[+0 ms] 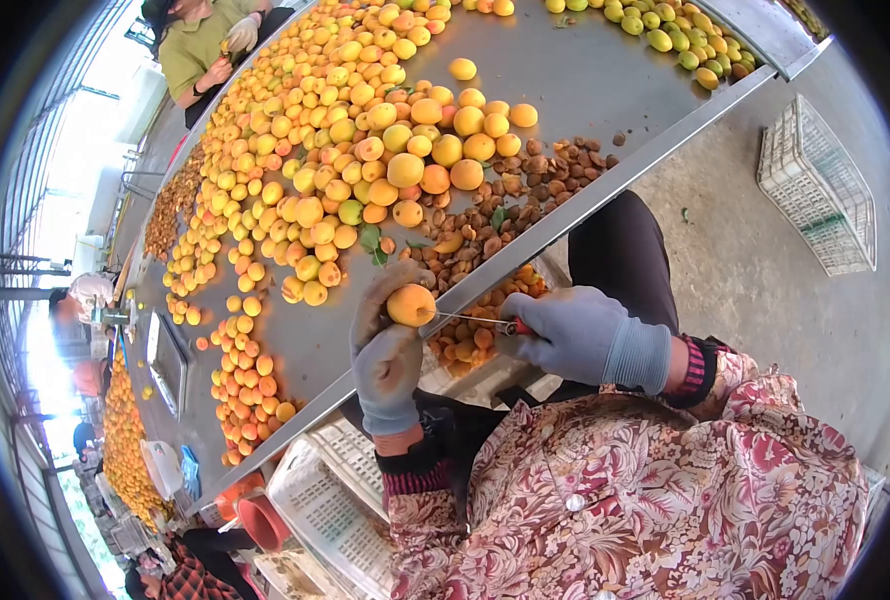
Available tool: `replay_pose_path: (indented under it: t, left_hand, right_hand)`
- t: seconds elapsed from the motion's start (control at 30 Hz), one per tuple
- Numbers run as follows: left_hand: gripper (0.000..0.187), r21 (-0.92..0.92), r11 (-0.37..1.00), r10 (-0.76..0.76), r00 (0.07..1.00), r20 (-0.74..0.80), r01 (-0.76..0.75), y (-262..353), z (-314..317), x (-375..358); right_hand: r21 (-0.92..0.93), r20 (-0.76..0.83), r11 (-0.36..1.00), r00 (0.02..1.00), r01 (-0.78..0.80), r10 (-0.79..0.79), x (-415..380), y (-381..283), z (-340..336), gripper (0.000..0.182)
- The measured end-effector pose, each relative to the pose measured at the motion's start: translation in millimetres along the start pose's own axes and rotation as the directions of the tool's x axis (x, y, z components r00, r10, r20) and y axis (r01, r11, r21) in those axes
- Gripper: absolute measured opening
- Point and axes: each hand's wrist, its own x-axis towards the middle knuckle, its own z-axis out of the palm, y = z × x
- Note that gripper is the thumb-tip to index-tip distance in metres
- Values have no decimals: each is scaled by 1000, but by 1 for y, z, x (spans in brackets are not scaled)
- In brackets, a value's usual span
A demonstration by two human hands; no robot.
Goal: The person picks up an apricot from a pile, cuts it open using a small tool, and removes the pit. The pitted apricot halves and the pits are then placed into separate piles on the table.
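Note:
My left hand (389, 350), in a grey glove, is closed around a yellow-orange apricot (411, 305) at the table's edge. In my gloved right hand (577, 335) is the red handle of a thin metal pitting tool (470, 318). Its shaft points left, with the tip right at the apricot's side. Below the tool, halved apricots (465, 340) fill a container under the table edge. Just beyond my left hand lie brown apricot pits (505, 215) in a heap along the rim.
Whole apricots (305, 180) cover much of the metal table (585, 70), with greener ones (675, 40) at the far right. A white crate (815, 185) stands on the floor to the right; another crate (330, 500) is below left. A co-worker (200, 50) handles fruit across the table.

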Motion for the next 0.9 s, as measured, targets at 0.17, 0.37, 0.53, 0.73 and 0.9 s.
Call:
replay_pose_path:
  t: [0.17, 0.37, 0.53, 0.73, 0.9]
  left_hand:
    - [54, -426, 885, -184, 982, 52, 189, -14, -1, -7]
    - [49, -767, 618, -253, 967, 18, 176, -18, 18, -5]
    - [46, -768, 627, -238, 971, -26, 133, -19, 21, -2]
    - [51, -817, 568, -256, 965, -56, 103, -20, 24, -5]
    - [62, -869, 449, -217, 969, 119, 207, -7, 16, -6]
  right_hand:
    - [-45, 16, 999, 999, -31, 32, -4, -6, -3, 33]
    - [77, -42, 996, 998, -53, 56, 6, -16, 6, 32]
    - [52, -75, 998, 996, -37, 41, 8, -19, 7, 38]
    - [52, -74, 997, 995, -58, 62, 10, -19, 9, 36]
    - [293, 34, 951, 995, -104, 99, 8, -9, -4, 32]
